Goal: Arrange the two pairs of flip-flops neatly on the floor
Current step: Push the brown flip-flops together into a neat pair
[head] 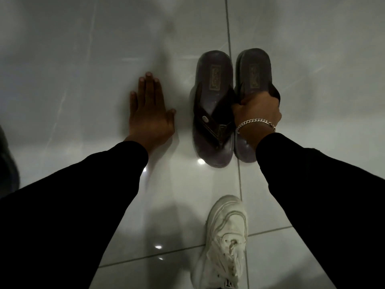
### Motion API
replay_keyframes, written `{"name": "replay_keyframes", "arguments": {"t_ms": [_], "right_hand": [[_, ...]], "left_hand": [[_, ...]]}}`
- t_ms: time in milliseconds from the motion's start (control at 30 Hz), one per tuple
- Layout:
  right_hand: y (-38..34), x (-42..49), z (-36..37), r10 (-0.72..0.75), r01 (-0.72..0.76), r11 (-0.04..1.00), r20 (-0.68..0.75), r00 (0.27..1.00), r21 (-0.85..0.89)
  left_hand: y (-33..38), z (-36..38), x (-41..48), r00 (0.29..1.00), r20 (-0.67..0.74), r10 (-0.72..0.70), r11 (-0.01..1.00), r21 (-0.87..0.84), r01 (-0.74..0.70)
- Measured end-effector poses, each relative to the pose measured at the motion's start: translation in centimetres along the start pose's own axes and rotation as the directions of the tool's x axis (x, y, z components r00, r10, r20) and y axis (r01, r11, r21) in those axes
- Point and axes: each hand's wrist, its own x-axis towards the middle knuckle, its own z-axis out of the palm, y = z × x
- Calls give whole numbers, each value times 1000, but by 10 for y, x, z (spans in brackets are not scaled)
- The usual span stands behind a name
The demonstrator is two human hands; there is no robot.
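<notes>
Two dark brown flip-flops lie side by side on the pale tiled floor, heels pointing away from me. The left flip-flop rests flat with its strap showing. My right hand, with a silver chain bracelet at the wrist, is closed over the strap of the right flip-flop. My left hand lies flat on the floor, fingers spread, about a hand's width left of the pair. Only this one pair is in view.
A white sneaker stands on the floor near the bottom, below the flip-flops. A dark object sits at the left edge. Tile joints run past the flip-flops.
</notes>
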Motion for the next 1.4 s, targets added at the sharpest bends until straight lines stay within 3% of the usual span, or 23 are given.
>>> {"name": "replay_keyframes", "arguments": {"t_ms": [367, 1200, 1300, 1400], "right_hand": [[13, 58, -23, -10, 30, 988, -128, 992, 150], [26, 108, -36, -87, 72, 989, -108, 990, -132], [12, 82, -36, -319, 261, 927, -201, 926, -270], [-13, 43, -19, -627, 587, 754, -55, 777, -296]], "left_hand": [[28, 8, 34, 999, -50, -20, 1000, 5, 20], [37, 5, 50, 997, -71, 27, 1000, 19, -25], [28, 1, 44, 998, -57, 27, 1000, 5, -27], [16, -6, 32, 999, -28, 34, 999, -27, -35]]}}
